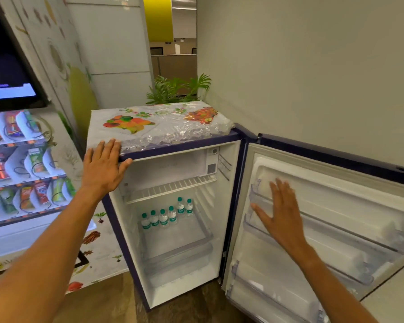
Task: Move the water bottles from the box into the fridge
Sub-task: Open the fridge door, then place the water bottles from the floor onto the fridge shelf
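Left hand (103, 164) flat on fridge (177, 148) top; right hand (282, 215) spread, empty, by open door (348, 194); six water bottles (166, 215) inside.

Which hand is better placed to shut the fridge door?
Probably the right hand: spread open at the inside of the dark blue fridge door; the left hand rests on the plastic-covered fridge top.

six water bottles (163, 217), one fridge (184, 146)

My left grip (104, 165) lies flat on the fridge (184, 146) top at ten o'clock; my right grip (281, 213), fingers spread, is at the open door (350, 206), three o'clock. Six bottles (163, 216) stand inside.
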Tool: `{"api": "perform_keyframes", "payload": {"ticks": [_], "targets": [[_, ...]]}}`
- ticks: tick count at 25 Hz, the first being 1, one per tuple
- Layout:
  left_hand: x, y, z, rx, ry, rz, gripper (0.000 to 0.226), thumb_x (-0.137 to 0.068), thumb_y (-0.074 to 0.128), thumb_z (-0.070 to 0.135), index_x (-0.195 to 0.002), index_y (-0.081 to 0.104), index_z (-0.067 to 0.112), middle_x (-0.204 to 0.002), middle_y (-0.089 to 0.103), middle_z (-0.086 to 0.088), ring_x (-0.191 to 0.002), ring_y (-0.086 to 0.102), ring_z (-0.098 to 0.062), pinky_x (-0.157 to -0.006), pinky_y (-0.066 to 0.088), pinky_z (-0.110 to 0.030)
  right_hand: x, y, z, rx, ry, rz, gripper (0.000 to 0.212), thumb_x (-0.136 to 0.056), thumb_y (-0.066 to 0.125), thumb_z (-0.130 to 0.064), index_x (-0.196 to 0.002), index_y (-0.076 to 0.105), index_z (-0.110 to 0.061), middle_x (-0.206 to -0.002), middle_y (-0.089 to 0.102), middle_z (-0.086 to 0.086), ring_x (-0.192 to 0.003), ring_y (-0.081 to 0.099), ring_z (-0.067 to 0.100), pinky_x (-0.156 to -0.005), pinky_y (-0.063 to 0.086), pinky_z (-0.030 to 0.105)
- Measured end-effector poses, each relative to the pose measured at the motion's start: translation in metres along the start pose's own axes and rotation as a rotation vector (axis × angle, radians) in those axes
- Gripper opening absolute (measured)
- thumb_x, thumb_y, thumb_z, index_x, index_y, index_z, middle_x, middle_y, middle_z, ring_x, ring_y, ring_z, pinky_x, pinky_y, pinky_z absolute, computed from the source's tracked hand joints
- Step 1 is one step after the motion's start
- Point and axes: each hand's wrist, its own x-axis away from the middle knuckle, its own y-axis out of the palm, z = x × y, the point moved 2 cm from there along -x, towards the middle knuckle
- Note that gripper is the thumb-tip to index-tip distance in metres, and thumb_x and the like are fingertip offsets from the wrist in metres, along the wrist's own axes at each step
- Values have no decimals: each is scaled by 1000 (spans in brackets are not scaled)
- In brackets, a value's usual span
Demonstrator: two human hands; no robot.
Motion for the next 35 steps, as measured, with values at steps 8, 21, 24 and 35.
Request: {"api": "perform_keyframes", "payload": {"ticks": [8, 21, 24, 35], "targets": [[160, 100, 53, 58, 47, 154, 68, -101, 25, 51, -155, 18, 10, -164, 6, -6, -151, 4, -22, -122, 10, -48, 41, 135, -116, -184, -237, -197, 80, -94, 40, -64, -153, 23, -12, -161, 19, 5, -150, 13, 20, -122, 3, 32], [292, 371, 40, -19, 48, 66, 67, -101, 25, 52, -153, 24, 9, -161, 18, -7, -151, 10, -21, -123, 12, -42, 140, 396, -86, -231, -329, -245, 77, -93, 50, -58, -151, 29, -12, -158, 30, 8, -147, 22, 24, -121, 19, 39], [298, 405, 27, -56, 61, 88, 67, -101, 24, 53, -153, 25, 10, -161, 19, -7, -151, 10, -20, -123, 10, -41, 157, 432, -79, -244, -385, -197, 75, -93, 52, -55, -149, 34, -9, -155, 35, 11, -145, 28, 26, -121, 21, 38], [335, 429, -3, -49, -24, 138, 77, -97, 14, 62, -153, 22, 10, -162, 14, -7, -151, 7, -19, -122, 5, -34, 201, 486, -66, -185, -495, -128, 75, -94, 50, -56, -151, 30, -12, -156, 33, 8, -144, 30, 24, -119, 21, 34]]}}
